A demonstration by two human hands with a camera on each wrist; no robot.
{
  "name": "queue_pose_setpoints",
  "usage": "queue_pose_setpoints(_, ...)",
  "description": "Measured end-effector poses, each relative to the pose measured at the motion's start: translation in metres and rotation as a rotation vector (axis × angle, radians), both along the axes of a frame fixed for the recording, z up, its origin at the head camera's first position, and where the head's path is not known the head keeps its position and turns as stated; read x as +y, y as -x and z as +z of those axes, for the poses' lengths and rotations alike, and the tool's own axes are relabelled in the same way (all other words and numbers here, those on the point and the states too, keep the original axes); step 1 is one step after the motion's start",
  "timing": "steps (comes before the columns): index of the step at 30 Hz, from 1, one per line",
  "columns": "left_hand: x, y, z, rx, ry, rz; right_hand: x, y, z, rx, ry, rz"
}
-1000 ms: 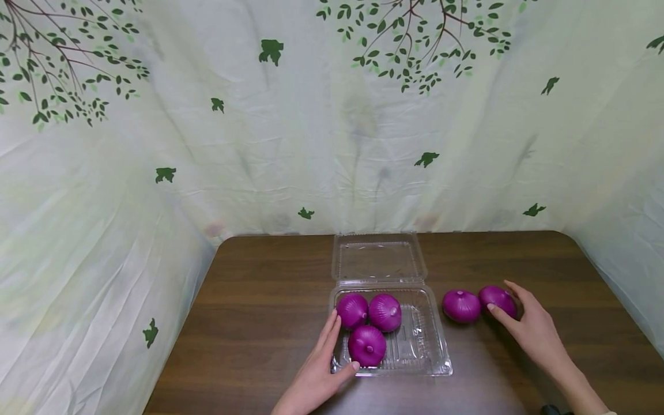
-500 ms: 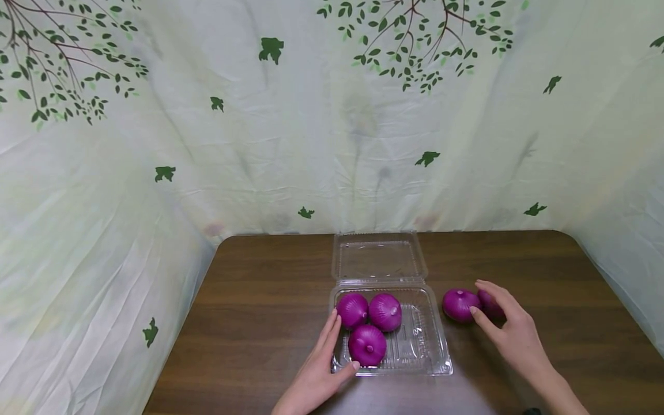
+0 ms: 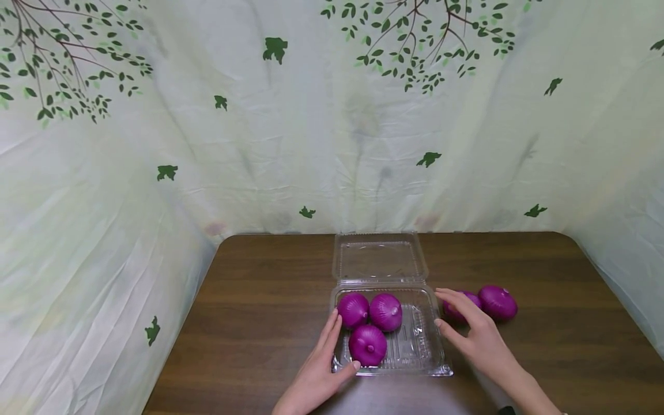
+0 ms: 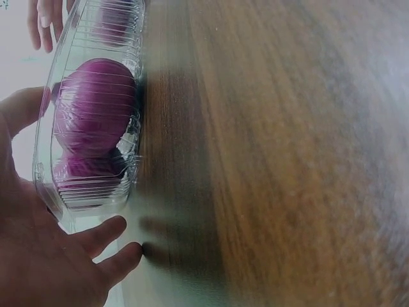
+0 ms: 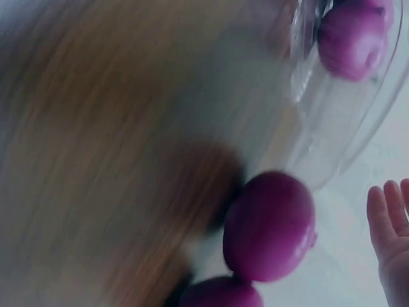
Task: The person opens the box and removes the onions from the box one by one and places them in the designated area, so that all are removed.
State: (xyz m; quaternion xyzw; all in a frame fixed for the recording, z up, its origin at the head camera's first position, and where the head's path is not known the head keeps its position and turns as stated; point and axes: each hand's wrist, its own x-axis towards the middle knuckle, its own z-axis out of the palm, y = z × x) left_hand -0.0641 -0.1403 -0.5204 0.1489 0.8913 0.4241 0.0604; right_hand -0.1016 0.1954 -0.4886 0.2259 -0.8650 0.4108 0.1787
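Observation:
A clear plastic clamshell container (image 3: pixel 415 364) lies with its lid folded back on the table. Three purple onions sit in its left part: the back-left onion (image 3: pixel 353 310), the back-right onion (image 3: pixel 386 313) and the front onion (image 3: pixel 368 346). My left hand (image 3: pixel 320 372) rests against the container's left side, thumb near the front corner and fingers along the side; the left wrist view shows these fingers (image 4: pixel 121 263) fairly straight. My right hand (image 3: pixel 479 340), holding nothing, hovers by the container's right rim, fingers extended. It partly covers one loose onion (image 5: pixel 271 225); another onion (image 3: pixel 498 303) lies beside that one.
The transparent lid (image 3: pixel 380 259) extends behind the container toward the table's back edge. A brown wooden table (image 3: pixel 249 323) carries everything. Behind it hangs a pale curtain (image 3: pixel 311 144) with leaf prints, continuing along both sides.
My right hand has moved left, from the far-right onion past the nearer loose one to the container's right rim. The onions and my left hand stay put.

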Motion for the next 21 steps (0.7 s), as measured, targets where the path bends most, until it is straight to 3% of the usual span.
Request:
queue_pose_setpoints(4, 0.0, 0.0, 0.0, -0.001, 0.007, -0.002, -0.012, -0.002, -0.004, -0.035, 0.031, 0.04)
queue_pose_setpoints(10, 0.0, 0.0, 0.0, -0.001, 0.009, -0.001, -0.031, 0.0, -0.01, 0.027, 0.049, 0.12)
queue_pose_setpoints(13, 0.0, 0.0, 0.0, 0.001, 0.007, 0.0, -0.04, 0.002, -0.013, 0.014, 0.048, 0.163)
queue_pose_setpoints(21, 0.0, 0.001, -0.001, 0.004, 0.01, -0.002, -0.056, 0.017, -0.018, 0.003, -0.047, 0.193)
